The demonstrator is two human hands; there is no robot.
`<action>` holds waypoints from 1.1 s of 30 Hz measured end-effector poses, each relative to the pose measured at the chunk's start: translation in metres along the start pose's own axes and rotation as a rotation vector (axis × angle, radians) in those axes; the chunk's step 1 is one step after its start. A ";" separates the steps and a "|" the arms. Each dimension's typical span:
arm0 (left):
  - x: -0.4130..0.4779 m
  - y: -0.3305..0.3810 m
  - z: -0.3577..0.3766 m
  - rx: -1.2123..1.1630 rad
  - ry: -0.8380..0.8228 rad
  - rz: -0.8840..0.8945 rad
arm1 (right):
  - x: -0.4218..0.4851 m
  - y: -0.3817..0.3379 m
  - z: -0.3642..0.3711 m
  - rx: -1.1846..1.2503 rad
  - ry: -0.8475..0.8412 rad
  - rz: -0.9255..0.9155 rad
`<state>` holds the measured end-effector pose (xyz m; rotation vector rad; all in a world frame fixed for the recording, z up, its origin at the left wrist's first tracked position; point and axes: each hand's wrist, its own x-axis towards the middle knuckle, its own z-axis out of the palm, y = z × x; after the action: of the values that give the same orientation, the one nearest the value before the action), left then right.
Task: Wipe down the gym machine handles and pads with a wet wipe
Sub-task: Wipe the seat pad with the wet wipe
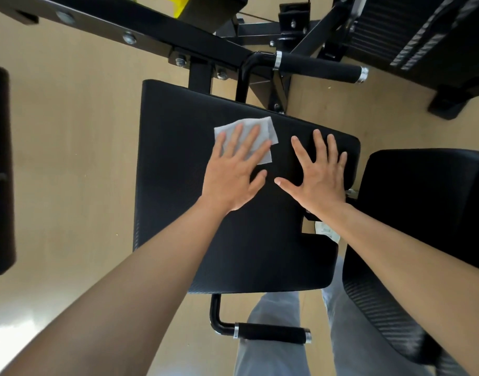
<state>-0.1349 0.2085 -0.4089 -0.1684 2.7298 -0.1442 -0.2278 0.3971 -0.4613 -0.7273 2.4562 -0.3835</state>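
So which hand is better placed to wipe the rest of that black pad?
Left, most likely. The left hand lies flat with its fingers pressing the wet wipe onto the pad. The right hand rests bare on the pad beside it, with no wipe under it.

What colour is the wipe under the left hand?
White wet wipe, flat on the black pad; head view, the only one.

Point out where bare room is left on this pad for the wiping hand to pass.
Bare: on the pad, the left strip between its edge and the left hand; and the near part between the forearms. Crowded: the middle, where the left hand presses the wipe beside the right hand.
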 end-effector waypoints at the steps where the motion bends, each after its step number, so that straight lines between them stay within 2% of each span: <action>1: 0.000 -0.008 -0.001 0.002 0.011 -0.058 | 0.001 -0.001 -0.001 -0.002 -0.014 0.003; 9: 0.010 -0.075 -0.015 -0.154 0.063 -0.742 | 0.002 -0.001 -0.004 -0.014 -0.064 0.009; 11: 0.007 -0.076 -0.014 -0.163 0.060 -0.817 | 0.002 -0.001 -0.005 -0.022 -0.072 0.007; 13: -0.002 -0.060 -0.009 -0.123 0.053 -0.761 | 0.002 -0.001 -0.005 -0.026 -0.083 0.004; 22: -0.050 0.065 0.025 -0.087 -0.043 -0.171 | 0.002 0.005 0.001 0.034 -0.066 -0.026; 25: -0.060 0.067 0.030 -0.070 -0.055 -0.093 | 0.001 0.008 0.005 0.036 -0.056 -0.035; 28: -0.066 0.043 0.029 -0.071 -0.015 -0.177 | 0.002 0.007 0.006 0.043 -0.068 -0.031; 33: -0.068 -0.021 0.021 -0.140 0.076 -0.664 | 0.002 0.007 0.006 0.031 -0.076 -0.021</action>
<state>-0.0621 0.1961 -0.3990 -1.1216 2.6469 -0.1425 -0.2287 0.4015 -0.4696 -0.7412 2.3683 -0.3940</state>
